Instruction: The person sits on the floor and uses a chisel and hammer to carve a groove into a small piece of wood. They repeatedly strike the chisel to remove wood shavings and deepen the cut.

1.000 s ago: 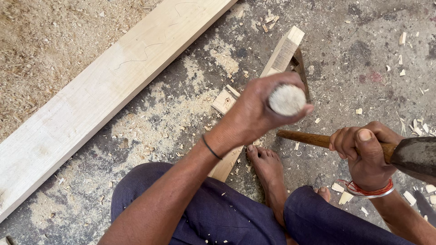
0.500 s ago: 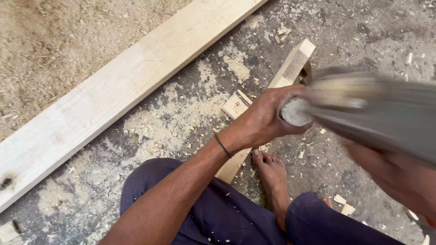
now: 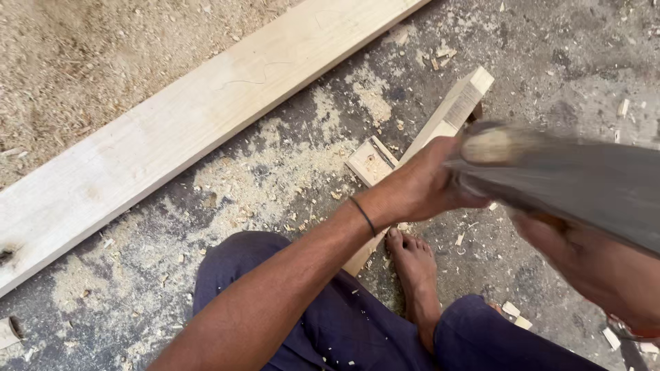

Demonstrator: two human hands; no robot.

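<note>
Since approx 1 s ago the hammer-like tool (image 3: 570, 182) has come up from low on the right side and now sweeps across the upper right as a big grey blur, w/ its wood-coloured end right over the top of the handle the other hand holds. Left hand (image 3: 430, 184) is wrapped tight round that handle, prob a chisel; the handle's top isn't visible now bc the blur covers it. Thin dark band sits on that wrist. Right hand (image 3: 598, 264) is blurred too, low right, just under the tool; looks closed on its shaft but tbh can't tell for sure. Under the left hand lies the narrow wood piece (image 3: 450, 113), running diagonally from upper right down towards the bare foot (image 3: 416, 275), which rests at its near end. Small square offcut (image 3: 372, 161) lies just beside it on the left. Further out, a long pale plank (image 3: 199, 117) crosses the sawdust-strewn concrete floor (image 3: 275, 199). Legs in dark blue trousers at bottom.
</note>
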